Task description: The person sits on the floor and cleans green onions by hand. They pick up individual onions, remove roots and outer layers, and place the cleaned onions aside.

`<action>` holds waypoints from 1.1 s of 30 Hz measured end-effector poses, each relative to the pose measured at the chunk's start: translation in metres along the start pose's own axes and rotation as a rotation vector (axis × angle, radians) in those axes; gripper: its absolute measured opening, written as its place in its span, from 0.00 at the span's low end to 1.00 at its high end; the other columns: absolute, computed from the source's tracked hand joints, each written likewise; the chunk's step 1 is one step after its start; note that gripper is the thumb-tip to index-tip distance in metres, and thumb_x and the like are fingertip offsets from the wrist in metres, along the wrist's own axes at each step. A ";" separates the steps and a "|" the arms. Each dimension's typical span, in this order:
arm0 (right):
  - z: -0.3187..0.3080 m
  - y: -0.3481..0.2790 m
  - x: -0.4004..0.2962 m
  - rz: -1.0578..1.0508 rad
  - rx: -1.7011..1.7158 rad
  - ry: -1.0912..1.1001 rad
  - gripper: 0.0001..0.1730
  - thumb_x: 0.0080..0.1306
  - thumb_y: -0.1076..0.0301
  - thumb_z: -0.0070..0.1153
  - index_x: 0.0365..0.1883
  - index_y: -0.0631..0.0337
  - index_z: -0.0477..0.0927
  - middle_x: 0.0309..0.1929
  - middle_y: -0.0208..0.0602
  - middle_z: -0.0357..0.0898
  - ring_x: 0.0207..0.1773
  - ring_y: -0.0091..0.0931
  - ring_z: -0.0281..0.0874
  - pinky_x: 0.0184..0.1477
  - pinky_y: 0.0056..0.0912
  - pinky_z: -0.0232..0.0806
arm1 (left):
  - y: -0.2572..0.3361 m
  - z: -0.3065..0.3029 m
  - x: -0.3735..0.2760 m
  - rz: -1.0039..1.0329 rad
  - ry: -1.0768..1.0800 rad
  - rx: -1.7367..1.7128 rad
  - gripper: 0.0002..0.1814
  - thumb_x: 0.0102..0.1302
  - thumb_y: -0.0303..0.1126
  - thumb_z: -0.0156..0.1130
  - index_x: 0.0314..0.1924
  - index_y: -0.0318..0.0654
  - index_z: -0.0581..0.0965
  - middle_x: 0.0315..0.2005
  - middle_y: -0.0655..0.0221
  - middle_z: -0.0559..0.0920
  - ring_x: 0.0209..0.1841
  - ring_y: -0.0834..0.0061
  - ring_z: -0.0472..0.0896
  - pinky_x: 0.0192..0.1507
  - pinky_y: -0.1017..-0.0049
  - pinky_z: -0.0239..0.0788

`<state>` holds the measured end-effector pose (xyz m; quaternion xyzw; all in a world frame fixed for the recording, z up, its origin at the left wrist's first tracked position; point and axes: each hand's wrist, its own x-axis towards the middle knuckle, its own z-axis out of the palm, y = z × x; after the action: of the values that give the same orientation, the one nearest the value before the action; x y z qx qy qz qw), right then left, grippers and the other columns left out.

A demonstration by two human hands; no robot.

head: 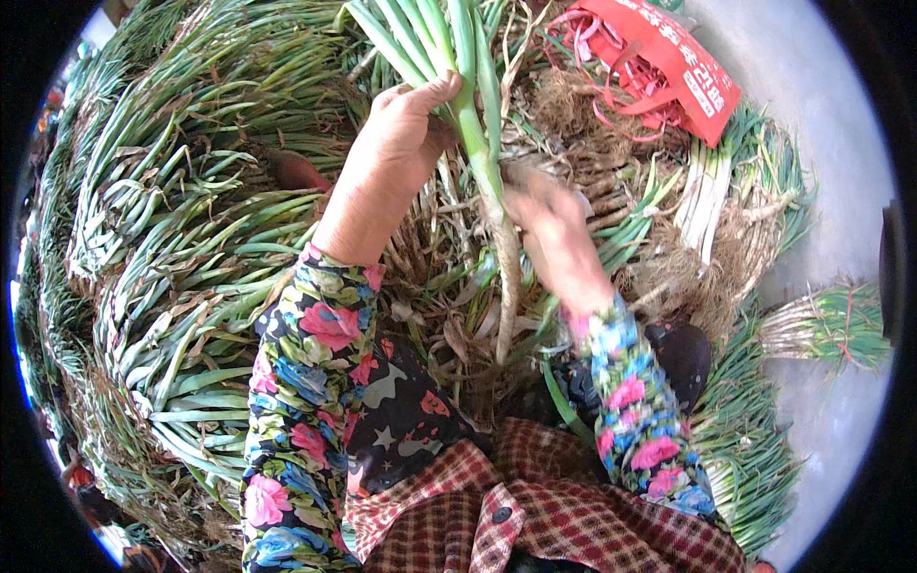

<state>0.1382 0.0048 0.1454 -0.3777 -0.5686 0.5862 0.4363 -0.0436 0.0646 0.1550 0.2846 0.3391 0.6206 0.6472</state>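
Observation:
My left hand [415, 118] is closed around the green upper stem of a large green onion [488, 190], thumb on top. The stalk hangs down in front of me, its pale, soil-stained lower part curving to the roots near my lap. Beside the middle of the stalk is my right hand [548, 222], blurred, its fingers close to the stem; whether they touch or grip it cannot be made out. Loose peeled leaves and dry husks [458, 329] lie below the hands.
A large heap of green onions [193, 243] fills the left. At the upper right, a red bag [688, 71] holds red ties above rooted stalks. White-stemmed onions [706, 193] lie below it. A tied bundle [824, 322] rests on the grey floor [824, 143], beside more onions [752, 444].

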 end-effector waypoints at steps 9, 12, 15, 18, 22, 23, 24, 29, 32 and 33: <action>0.024 0.000 0.031 -0.092 -0.235 0.024 0.15 0.59 0.68 0.61 0.40 0.70 0.78 0.24 0.29 0.77 0.27 0.18 0.72 0.31 0.22 0.67 | -0.003 -0.018 0.011 0.057 0.047 0.087 0.11 0.65 0.30 0.57 0.40 0.28 0.77 0.34 0.62 0.82 0.33 0.71 0.79 0.40 0.73 0.70; 0.005 0.037 -0.019 -0.112 -0.368 -0.054 0.14 0.62 0.64 0.55 0.38 0.69 0.77 0.23 0.26 0.74 0.23 0.17 0.68 0.22 0.23 0.62 | 0.009 -0.034 0.029 0.042 0.108 -0.165 0.13 0.71 0.32 0.49 0.49 0.29 0.68 0.32 0.58 0.77 0.32 0.65 0.77 0.39 0.62 0.74; -0.013 0.117 -0.119 0.381 -0.265 -0.067 0.17 0.56 0.68 0.57 0.38 0.75 0.77 0.25 0.41 0.77 0.31 0.28 0.75 0.34 0.37 0.69 | 0.026 -0.047 0.033 0.083 0.119 -0.180 0.12 0.73 0.34 0.47 0.49 0.34 0.66 0.30 0.61 0.74 0.29 0.68 0.75 0.37 0.62 0.74; -0.043 0.133 -0.155 0.751 -1.049 -0.559 0.29 0.52 0.68 0.61 0.50 0.77 0.70 0.37 0.56 0.79 0.39 0.42 0.80 0.46 0.44 0.71 | 0.035 -0.050 0.029 0.126 0.124 -0.161 0.11 0.73 0.34 0.48 0.48 0.35 0.65 0.29 0.62 0.74 0.26 0.70 0.73 0.38 0.60 0.73; -0.033 0.078 -0.110 0.288 -0.498 -0.044 0.32 0.61 0.62 0.62 0.57 0.74 0.67 0.45 0.50 0.78 0.51 0.33 0.77 0.52 0.31 0.70 | 0.029 -0.052 0.028 0.029 -0.050 -0.350 0.11 0.74 0.36 0.45 0.46 0.36 0.63 0.26 0.66 0.70 0.22 0.75 0.69 0.55 0.55 0.69; -0.014 0.048 -0.084 0.280 -0.171 -0.002 0.31 0.64 0.61 0.60 0.59 0.73 0.66 0.47 0.47 0.77 0.54 0.29 0.75 0.54 0.28 0.69 | 0.027 -0.048 0.026 -0.010 -0.072 -0.408 0.10 0.74 0.35 0.44 0.46 0.36 0.63 0.26 0.66 0.69 0.22 0.75 0.68 0.56 0.55 0.68; 0.012 0.028 -0.063 0.243 0.051 -0.044 0.28 0.66 0.61 0.58 0.57 0.72 0.68 0.44 0.43 0.78 0.51 0.26 0.75 0.51 0.26 0.69 | 0.039 -0.048 0.014 0.003 -0.114 -0.452 0.10 0.74 0.35 0.45 0.45 0.36 0.63 0.26 0.66 0.69 0.22 0.75 0.68 0.56 0.55 0.68; 0.056 0.004 -0.013 0.264 0.081 0.004 0.14 0.67 0.62 0.57 0.35 0.67 0.79 0.21 0.28 0.77 0.19 0.19 0.74 0.21 0.24 0.65 | 0.024 -0.035 0.011 0.104 -0.184 -0.308 0.12 0.64 0.35 0.63 0.39 0.39 0.69 0.27 0.71 0.70 0.23 0.79 0.69 0.49 0.56 0.72; 0.054 0.029 -0.020 -0.139 -0.490 0.150 0.13 0.63 0.63 0.61 0.35 0.66 0.78 0.16 0.35 0.74 0.17 0.20 0.74 0.19 0.28 0.64 | 0.019 -0.026 0.015 0.033 -0.027 0.109 0.14 0.63 0.33 0.64 0.44 0.37 0.72 0.25 0.73 0.73 0.26 0.79 0.73 0.36 0.70 0.72; 0.055 0.033 -0.022 -0.316 -0.732 0.178 0.13 0.62 0.64 0.62 0.35 0.66 0.78 0.16 0.38 0.73 0.17 0.20 0.74 0.19 0.29 0.63 | 0.022 -0.022 0.010 0.063 0.088 0.273 0.15 0.63 0.33 0.64 0.45 0.37 0.72 0.25 0.72 0.73 0.27 0.79 0.74 0.34 0.72 0.72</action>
<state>0.0906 -0.0332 0.1148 -0.4652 -0.7507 0.2360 0.4054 -0.0744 0.0746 0.1587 0.3532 0.4391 0.6006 0.5672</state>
